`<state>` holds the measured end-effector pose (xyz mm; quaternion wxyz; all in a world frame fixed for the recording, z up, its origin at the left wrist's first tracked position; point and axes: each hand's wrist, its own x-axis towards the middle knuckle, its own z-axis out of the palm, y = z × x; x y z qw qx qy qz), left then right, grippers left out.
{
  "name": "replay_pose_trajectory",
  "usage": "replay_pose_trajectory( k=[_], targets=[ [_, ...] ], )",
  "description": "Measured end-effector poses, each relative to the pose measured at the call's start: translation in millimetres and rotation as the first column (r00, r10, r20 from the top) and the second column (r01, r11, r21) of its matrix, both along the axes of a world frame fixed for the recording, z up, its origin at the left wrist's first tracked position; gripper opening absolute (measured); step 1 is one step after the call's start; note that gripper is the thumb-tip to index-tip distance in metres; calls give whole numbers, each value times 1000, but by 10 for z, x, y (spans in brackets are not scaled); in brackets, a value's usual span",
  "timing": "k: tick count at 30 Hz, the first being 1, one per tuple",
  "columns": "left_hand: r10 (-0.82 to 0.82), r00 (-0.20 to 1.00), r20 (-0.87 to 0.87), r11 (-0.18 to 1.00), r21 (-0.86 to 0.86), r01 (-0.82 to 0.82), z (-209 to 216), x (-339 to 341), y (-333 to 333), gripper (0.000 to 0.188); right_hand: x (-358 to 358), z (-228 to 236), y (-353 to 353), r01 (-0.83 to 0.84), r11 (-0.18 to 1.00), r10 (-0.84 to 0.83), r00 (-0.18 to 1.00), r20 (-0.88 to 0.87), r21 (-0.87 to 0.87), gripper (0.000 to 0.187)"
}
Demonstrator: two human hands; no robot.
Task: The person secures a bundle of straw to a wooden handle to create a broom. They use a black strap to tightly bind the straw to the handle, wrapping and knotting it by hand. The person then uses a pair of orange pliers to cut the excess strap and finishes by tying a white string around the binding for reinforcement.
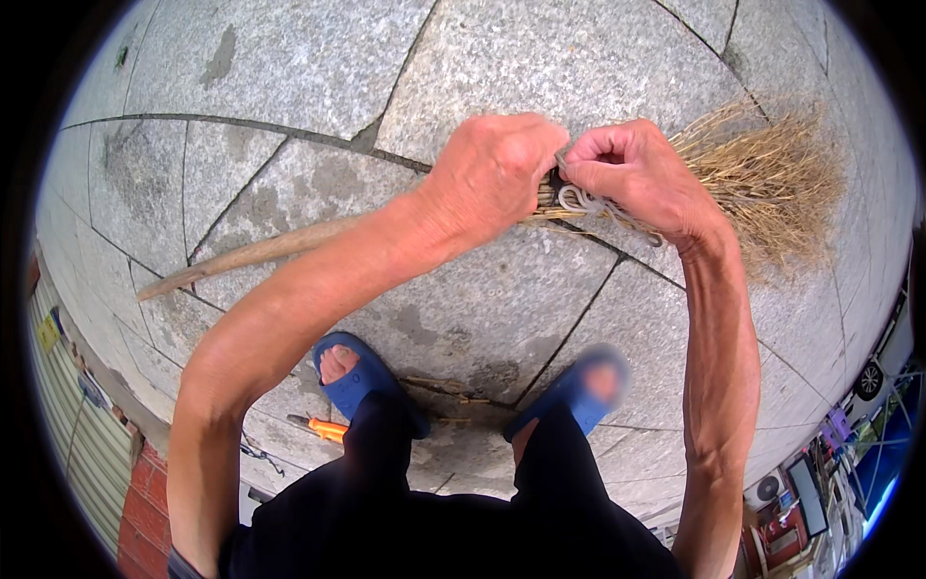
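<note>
You held the broom [675, 183] above the stone paving [289, 58]: left hand [492, 174] clamped round the bound neck to steady it, right hand [632, 174] fingers pinched on the pale cord [586, 204], keeping it taut.

The broom [762, 174] has straw-yellow bristles, a brown stick and a whitish cord [588, 205]. Blue sandals [362, 376] stand on speckled grey paving [289, 68].
</note>
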<state>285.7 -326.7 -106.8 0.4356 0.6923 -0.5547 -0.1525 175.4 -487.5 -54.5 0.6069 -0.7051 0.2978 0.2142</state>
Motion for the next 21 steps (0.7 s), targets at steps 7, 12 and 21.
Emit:
replay_pose_trajectory(
  k=[7,12,21],
  targets=[
    [-22,978,207,998,-49,32,-25,-38,37,16,-58,-47,-17,60,995,-65,996,61,75,10],
    [7,962,274,986,-161,38,-58,-35,25,13,-9,-98,-71,-71,994,59,989,133,84,46],
    [-27,948,318,983,-166,84,26,-50,-3,22,-63,-78,-101,-34,995,16,981,191,93,63]
  ],
)
